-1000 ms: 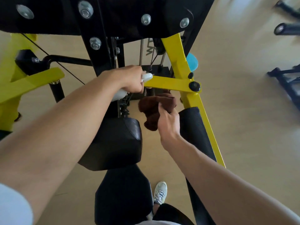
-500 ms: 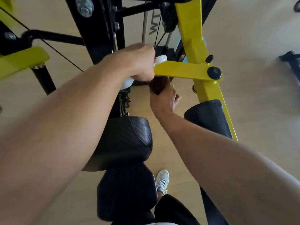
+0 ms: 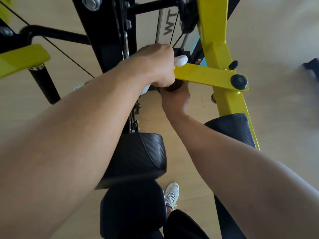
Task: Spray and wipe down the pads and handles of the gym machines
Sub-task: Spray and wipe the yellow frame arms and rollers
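Note:
My left hand [image 3: 155,66] grips a white spray bottle [image 3: 180,60], its nozzle poking out beside the yellow machine arm [image 3: 203,75]. Just below, my right hand [image 3: 174,99] holds a brown cloth [image 3: 174,86] up under the end of that yellow arm; only a sliver of cloth shows and whatever handle is there is hidden. A black arm pad [image 3: 231,128] sits on the yellow bar at the right. The black back pad [image 3: 136,159] and seat pad [image 3: 133,211] lie under my forearms.
The black upright frame [image 3: 107,40] with bolts and cables stands ahead. Another yellow arm with a black grip [image 3: 43,83] hangs at the left. My white shoe [image 3: 171,194] stands on the pale wooden floor. A dark piece of equipment [image 3: 312,64] sits far right.
My right hand rose with the brown cloth from beside the arm pad to under the yellow arm's end, hiding most of the cloth. The view has drawn closer to the machine.

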The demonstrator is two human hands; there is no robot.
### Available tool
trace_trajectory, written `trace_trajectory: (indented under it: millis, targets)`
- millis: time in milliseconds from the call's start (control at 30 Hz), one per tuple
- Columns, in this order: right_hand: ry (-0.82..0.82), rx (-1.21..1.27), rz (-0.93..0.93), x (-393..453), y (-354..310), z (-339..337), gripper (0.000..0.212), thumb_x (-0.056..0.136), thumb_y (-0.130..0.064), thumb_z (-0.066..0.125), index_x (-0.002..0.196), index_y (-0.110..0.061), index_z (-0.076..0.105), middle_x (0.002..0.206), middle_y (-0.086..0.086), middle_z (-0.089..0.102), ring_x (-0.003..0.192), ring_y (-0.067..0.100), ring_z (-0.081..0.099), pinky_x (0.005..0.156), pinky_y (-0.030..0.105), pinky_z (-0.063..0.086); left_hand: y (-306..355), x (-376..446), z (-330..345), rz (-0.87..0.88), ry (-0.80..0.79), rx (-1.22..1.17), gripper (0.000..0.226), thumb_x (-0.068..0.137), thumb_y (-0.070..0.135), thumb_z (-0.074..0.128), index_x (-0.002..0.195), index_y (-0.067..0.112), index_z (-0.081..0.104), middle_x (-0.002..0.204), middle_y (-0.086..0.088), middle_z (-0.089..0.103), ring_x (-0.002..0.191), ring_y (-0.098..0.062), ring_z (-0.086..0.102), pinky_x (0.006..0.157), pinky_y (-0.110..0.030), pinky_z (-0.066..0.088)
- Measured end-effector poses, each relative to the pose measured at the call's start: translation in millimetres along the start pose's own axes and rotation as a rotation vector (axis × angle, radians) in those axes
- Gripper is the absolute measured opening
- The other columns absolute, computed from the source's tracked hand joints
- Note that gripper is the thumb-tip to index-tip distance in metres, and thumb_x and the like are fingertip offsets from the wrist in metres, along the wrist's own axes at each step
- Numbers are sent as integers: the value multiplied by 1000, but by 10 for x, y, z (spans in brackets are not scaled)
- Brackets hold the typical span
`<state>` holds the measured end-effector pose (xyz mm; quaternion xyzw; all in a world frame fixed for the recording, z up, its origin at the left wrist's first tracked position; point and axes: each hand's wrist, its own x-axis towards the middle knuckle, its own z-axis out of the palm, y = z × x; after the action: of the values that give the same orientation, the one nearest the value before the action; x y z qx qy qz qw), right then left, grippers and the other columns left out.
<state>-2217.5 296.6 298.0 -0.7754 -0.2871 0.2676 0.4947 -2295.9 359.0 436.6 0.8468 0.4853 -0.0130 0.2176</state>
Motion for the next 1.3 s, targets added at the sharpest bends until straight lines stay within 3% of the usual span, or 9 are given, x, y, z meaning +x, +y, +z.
trace_trajectory:
  millis: [133,300,433,567,700,800,967,1100,1300]
  targets:
    - [-74,-150,162,44,182,-18,27,83,-14,70,103,-29,60,96,-3,70,93,25,66,76,33,51,-4,-21,-3,1,0,-7,11,84,15,66,95,13,64,83,-6,60,66,-21,55,50,-30,33]
    - [81,85,94,-144,-26,76,25,69,-37,79,88,-31,65,86,1,74,78,31,73,63,52,62,22,-33,-39,-17,-53,-12,18,81,16,72,98,15,68,84,-4,60,69,-22,55,52,-31,35]
    - [99,187,-7,-252,54,43,38,70,-34,90,97,-19,69,96,4,77,89,24,74,76,41,61,30,-58,-36,0,-170,-13,20,81,14,66,99,17,74,95,-6,68,76,-25,61,57,-33,42]
    - [0,124,35,-178,55,69,50,56,-57,94,92,-37,66,84,5,76,74,32,75,55,53,61,-23,-85,-139,19,-161,-54,21,83,11,66,100,21,76,106,-4,70,75,-19,59,57,-31,40]
    - [-83,-39,-48,-184,70,-10,73,56,-41,93,102,-51,37,107,2,62,92,40,68,69,58,61,-160,-78,-206,49,-174,-128,17,85,15,77,83,32,80,121,12,69,105,-15,63,84,-33,47]
    - [-110,-58,-103,-152,150,-45,47,72,-17,65,104,-43,43,105,2,62,93,38,69,72,58,60,-183,-92,-171,37,-163,-139,13,82,20,83,78,32,79,120,12,69,111,-15,62,95,-36,47]
    - [-39,61,-26,-213,-46,-96,13,83,-26,74,91,-31,65,78,4,75,60,31,71,46,51,57,-106,-118,-104,-47,-29,-124,23,68,40,93,75,25,78,87,6,74,86,-17,69,73,-35,52]
    - [63,212,-114,-224,-153,-50,13,82,-19,83,78,-23,71,76,-2,75,69,17,72,59,47,61,-65,-126,-110,-38,-78,-138,26,65,42,94,76,26,78,76,7,68,75,-13,64,57,-28,40]
    - [-128,24,129,-146,206,-67,21,79,-18,68,93,-33,62,83,5,77,70,35,75,56,58,61,-62,-140,-90,-18,-64,-158,26,70,40,91,85,22,77,73,9,65,69,-7,60,55,-27,37]
